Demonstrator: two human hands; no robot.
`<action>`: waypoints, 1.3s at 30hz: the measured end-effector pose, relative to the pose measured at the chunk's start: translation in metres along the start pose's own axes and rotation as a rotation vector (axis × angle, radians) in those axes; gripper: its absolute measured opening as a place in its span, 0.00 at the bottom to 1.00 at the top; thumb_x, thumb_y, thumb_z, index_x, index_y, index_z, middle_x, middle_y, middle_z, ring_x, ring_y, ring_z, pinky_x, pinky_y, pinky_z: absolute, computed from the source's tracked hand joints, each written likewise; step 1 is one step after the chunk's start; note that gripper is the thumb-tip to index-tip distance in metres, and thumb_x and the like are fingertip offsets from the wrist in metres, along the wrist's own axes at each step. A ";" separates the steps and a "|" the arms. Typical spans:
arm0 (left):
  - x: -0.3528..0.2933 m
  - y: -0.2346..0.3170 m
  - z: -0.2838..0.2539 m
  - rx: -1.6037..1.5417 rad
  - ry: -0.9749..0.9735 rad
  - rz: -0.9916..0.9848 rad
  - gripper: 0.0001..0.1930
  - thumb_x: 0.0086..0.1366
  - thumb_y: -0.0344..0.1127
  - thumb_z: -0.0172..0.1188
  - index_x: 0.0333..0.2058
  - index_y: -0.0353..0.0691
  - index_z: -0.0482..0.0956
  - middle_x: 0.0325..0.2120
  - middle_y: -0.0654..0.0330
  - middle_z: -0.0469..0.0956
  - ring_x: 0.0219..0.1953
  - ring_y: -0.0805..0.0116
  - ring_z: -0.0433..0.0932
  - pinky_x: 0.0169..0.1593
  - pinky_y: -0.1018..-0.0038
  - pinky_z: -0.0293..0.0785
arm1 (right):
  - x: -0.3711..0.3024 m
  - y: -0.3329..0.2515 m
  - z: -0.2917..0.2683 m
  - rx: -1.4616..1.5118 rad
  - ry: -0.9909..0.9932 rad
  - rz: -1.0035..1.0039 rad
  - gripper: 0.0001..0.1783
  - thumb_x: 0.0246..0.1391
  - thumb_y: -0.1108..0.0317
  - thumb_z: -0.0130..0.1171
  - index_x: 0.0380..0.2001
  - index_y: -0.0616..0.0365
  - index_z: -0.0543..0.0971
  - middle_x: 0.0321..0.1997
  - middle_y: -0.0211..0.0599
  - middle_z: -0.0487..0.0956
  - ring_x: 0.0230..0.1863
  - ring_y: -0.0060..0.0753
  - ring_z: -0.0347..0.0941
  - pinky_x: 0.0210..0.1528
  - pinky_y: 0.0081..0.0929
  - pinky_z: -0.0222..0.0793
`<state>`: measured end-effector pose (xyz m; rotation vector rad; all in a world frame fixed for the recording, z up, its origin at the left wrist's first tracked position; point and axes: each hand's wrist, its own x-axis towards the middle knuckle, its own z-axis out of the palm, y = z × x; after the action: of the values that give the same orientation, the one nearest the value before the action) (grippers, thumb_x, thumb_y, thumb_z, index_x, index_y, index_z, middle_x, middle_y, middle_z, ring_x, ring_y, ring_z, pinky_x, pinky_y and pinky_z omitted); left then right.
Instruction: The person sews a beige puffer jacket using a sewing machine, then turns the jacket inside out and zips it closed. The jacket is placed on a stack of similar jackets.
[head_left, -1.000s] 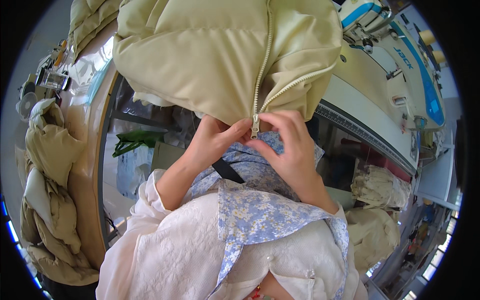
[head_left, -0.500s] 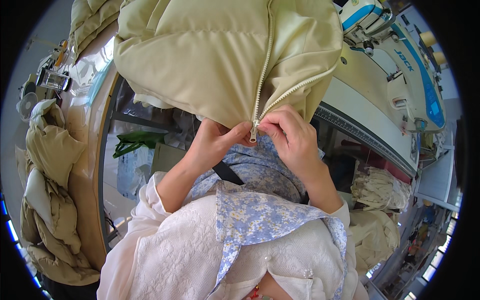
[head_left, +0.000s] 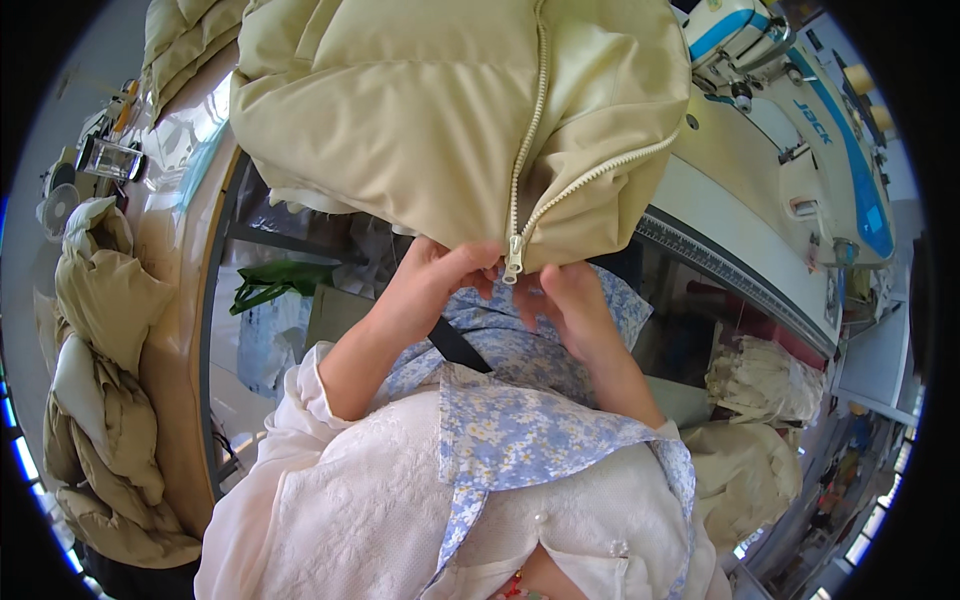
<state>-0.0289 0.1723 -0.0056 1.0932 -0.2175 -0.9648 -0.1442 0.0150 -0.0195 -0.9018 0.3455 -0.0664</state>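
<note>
A padded beige jacket (head_left: 400, 130) spreads in front of me, its hem toward my body. The cream zipper (head_left: 527, 150) runs down it and parts into two rows of teeth above the slider. At the hem hangs the zipper's slider with its pull tab (head_left: 513, 265). My left hand (head_left: 425, 285) pinches the hem just left of the slider, thumb on top and fingers partly underneath. Just right of the slider, my right hand (head_left: 580, 310) is below the hem, thumb raised and fingers apart, some of them hidden behind the tab and the fabric edge.
A white and blue sewing machine (head_left: 815, 130) stands on the table at the right. More beige padded pieces (head_left: 105, 400) lie along the wooden table edge (head_left: 175, 380) at the left. Bundled pale fabric (head_left: 765, 380) is low on the right. A green strap-like item (head_left: 280, 283) lies below the table.
My right hand has let go of the zipper beside the slider and dropped below the hem, its fingers opening. My left hand stays at the hem, and the pull tab is now uncovered.
</note>
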 end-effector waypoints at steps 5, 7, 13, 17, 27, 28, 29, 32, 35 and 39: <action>0.006 0.004 0.002 -0.120 -0.003 -0.040 0.12 0.69 0.36 0.60 0.45 0.34 0.78 0.35 0.61 0.81 0.35 0.72 0.78 0.36 0.74 0.74 | 0.019 0.002 0.001 0.005 -0.075 -0.132 0.14 0.61 0.62 0.65 0.41 0.62 0.78 0.31 0.29 0.78 0.26 0.21 0.72 0.23 0.19 0.66; 0.006 0.001 0.007 0.058 0.069 0.097 0.12 0.69 0.36 0.61 0.45 0.33 0.78 0.35 0.62 0.81 0.34 0.73 0.77 0.36 0.75 0.74 | 0.016 0.000 0.003 -0.106 -0.023 -0.178 0.13 0.61 0.63 0.65 0.40 0.62 0.78 0.31 0.29 0.79 0.26 0.20 0.72 0.23 0.19 0.66; 0.004 -0.010 0.019 0.346 0.181 0.449 0.09 0.69 0.33 0.63 0.41 0.32 0.79 0.32 0.65 0.79 0.32 0.79 0.73 0.35 0.79 0.70 | 0.013 0.013 0.024 -0.045 0.181 -0.379 0.10 0.62 0.65 0.64 0.40 0.61 0.78 0.32 0.29 0.79 0.26 0.19 0.73 0.24 0.19 0.66; 0.003 -0.012 0.015 0.294 0.126 0.355 0.10 0.69 0.35 0.64 0.39 0.32 0.80 0.32 0.65 0.79 0.31 0.78 0.74 0.34 0.78 0.71 | 0.016 0.016 0.025 0.017 0.227 -0.346 0.10 0.62 0.65 0.63 0.38 0.61 0.79 0.32 0.28 0.80 0.27 0.19 0.73 0.25 0.20 0.67; -0.002 -0.001 0.003 0.271 0.081 0.170 0.12 0.69 0.38 0.62 0.36 0.31 0.81 0.28 0.61 0.81 0.29 0.74 0.77 0.32 0.76 0.74 | -0.015 -0.041 0.014 -1.168 0.014 -0.500 0.18 0.49 0.65 0.74 0.39 0.59 0.79 0.33 0.33 0.79 0.31 0.24 0.75 0.30 0.23 0.69; 0.000 -0.001 0.005 0.263 0.067 0.170 0.12 0.68 0.37 0.63 0.36 0.31 0.81 0.28 0.61 0.81 0.29 0.74 0.78 0.33 0.76 0.74 | -0.013 -0.047 0.021 -1.231 0.027 -0.785 0.20 0.45 0.67 0.76 0.40 0.58 0.79 0.34 0.33 0.78 0.32 0.25 0.76 0.31 0.22 0.70; 0.000 -0.001 0.007 0.255 0.056 0.171 0.12 0.68 0.37 0.63 0.36 0.31 0.81 0.28 0.61 0.81 0.29 0.74 0.78 0.33 0.76 0.74 | -0.008 -0.051 0.026 -1.344 0.057 -0.804 0.21 0.40 0.71 0.77 0.40 0.58 0.80 0.36 0.34 0.78 0.34 0.32 0.77 0.33 0.26 0.71; 0.003 0.002 0.008 0.272 0.026 0.182 0.11 0.67 0.36 0.63 0.36 0.30 0.81 0.29 0.60 0.82 0.30 0.73 0.79 0.35 0.76 0.76 | 0.006 -0.050 0.019 -1.466 -0.039 -0.982 0.19 0.42 0.73 0.74 0.40 0.59 0.80 0.34 0.35 0.78 0.33 0.37 0.78 0.34 0.30 0.73; -0.001 0.004 0.006 0.284 0.027 0.177 0.10 0.67 0.34 0.63 0.37 0.29 0.81 0.29 0.59 0.82 0.31 0.73 0.80 0.36 0.76 0.77 | 0.010 -0.049 0.021 -1.478 -0.040 -1.005 0.13 0.45 0.76 0.71 0.36 0.58 0.80 0.31 0.36 0.78 0.31 0.39 0.77 0.33 0.32 0.73; -0.001 0.002 0.009 0.314 0.078 0.242 0.09 0.67 0.31 0.61 0.39 0.29 0.80 0.30 0.59 0.82 0.33 0.74 0.80 0.37 0.76 0.77 | 0.012 -0.056 0.030 -1.601 -0.044 -1.009 0.07 0.49 0.76 0.68 0.32 0.59 0.79 0.29 0.35 0.78 0.29 0.35 0.77 0.30 0.29 0.72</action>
<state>-0.0338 0.1679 0.0003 1.3541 -0.4383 -0.6829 -0.1185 0.0007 0.0381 -2.5955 -0.2368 -0.7775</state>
